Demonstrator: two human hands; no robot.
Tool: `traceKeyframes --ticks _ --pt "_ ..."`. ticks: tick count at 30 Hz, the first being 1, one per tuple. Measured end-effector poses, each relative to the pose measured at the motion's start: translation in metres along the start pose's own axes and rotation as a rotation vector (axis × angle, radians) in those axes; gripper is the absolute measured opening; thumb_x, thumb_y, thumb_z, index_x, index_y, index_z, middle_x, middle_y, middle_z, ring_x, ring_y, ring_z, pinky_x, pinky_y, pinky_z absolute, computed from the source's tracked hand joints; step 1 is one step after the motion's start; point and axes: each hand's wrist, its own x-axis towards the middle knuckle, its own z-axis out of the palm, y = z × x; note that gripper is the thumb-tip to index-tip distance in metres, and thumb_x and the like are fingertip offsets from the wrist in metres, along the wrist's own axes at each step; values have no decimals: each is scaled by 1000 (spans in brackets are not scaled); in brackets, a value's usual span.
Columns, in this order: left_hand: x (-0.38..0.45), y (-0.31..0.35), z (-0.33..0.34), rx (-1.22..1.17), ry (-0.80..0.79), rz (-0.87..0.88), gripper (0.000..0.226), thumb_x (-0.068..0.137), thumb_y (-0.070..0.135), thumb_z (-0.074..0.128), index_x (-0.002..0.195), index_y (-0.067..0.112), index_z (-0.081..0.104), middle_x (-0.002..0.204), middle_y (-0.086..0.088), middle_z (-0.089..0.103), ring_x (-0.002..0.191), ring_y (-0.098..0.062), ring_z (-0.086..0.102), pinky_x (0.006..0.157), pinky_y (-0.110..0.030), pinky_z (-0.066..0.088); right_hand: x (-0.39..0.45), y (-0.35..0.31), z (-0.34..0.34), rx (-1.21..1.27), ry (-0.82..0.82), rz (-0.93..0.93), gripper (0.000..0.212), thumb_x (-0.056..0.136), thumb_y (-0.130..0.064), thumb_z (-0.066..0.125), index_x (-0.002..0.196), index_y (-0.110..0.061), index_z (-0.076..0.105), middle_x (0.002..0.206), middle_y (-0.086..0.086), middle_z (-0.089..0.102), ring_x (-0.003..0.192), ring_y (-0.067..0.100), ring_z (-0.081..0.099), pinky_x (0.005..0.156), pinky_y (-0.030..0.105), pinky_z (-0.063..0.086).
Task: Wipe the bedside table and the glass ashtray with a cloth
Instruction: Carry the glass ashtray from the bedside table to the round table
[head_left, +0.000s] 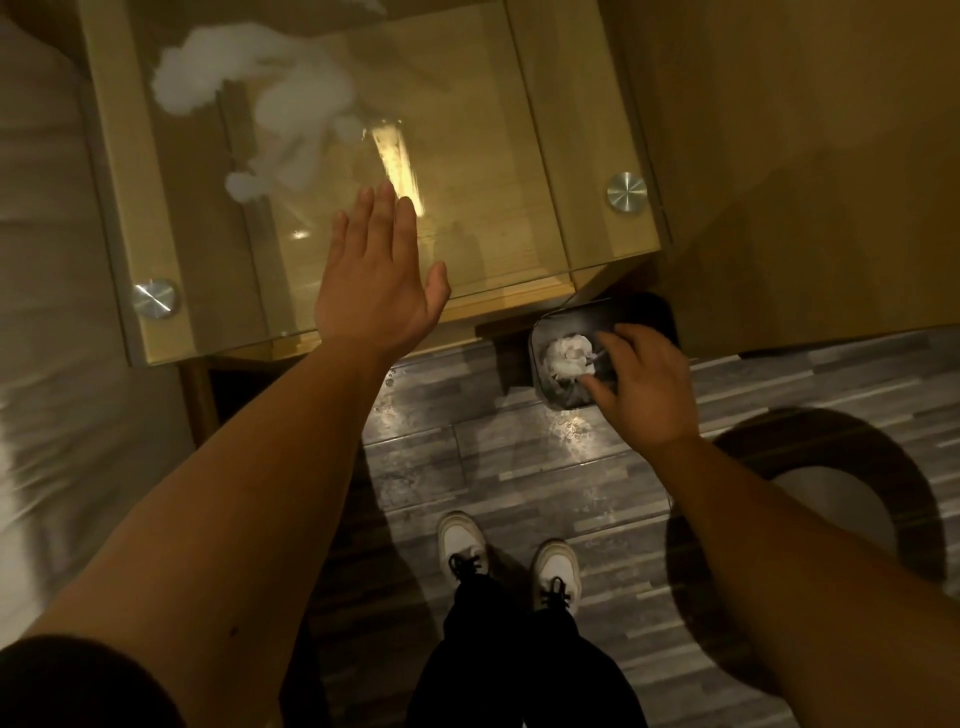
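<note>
The left hand (376, 270) is flat and open over the front part of the bedside table (540, 156), fingers straight and close together, thumb spread to the side. It holds nothing. The table has a glass top with round metal caps at the front corners (154, 298), and wood shows under the glass. A white cloth (260, 98) lies on the glass toward the far left part of the table, well apart from the left hand; it looks blurred.

The right hand (639, 387) is lower, beside the front right corner of the table, above a small dark bin (605, 322) that stands on the floor. Its fingers are bent around something transparent over the bin; this may be the glass ashtray (592, 364), but I cannot tell this for sure. White crumpled paper (567, 353) is visible just beside the fingers, and whether it lies in the bin or in the held object is not clear.

Below, two white shoes (506, 553) stand on a grey wood-pattern floor (467, 457). A bed with white sheet (47, 260) is at the left of the table.
</note>
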Motion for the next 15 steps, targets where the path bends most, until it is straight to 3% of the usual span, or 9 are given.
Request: traceKeyframes --ticks 8,15 --pt "-2 2 -10 33 -59 -20 73 95 52 18 149 3 17 157 -20 14 145 -33 6 117 -50 6 20 -24 -35 -16 53 -183 53 87 -41 62 130 -11 53 132 11 52 129 30 41 108 48 27" --pt "-30 9 -52 57 -50 -133 78 93 58 18 151 6 9 158 -16 9 146 -30 1 117 -49 2 48 -68 -91 -66 86 -304 68 90 -52 53 142 -12 38 148 17 37 138 33 28 113 48 17"
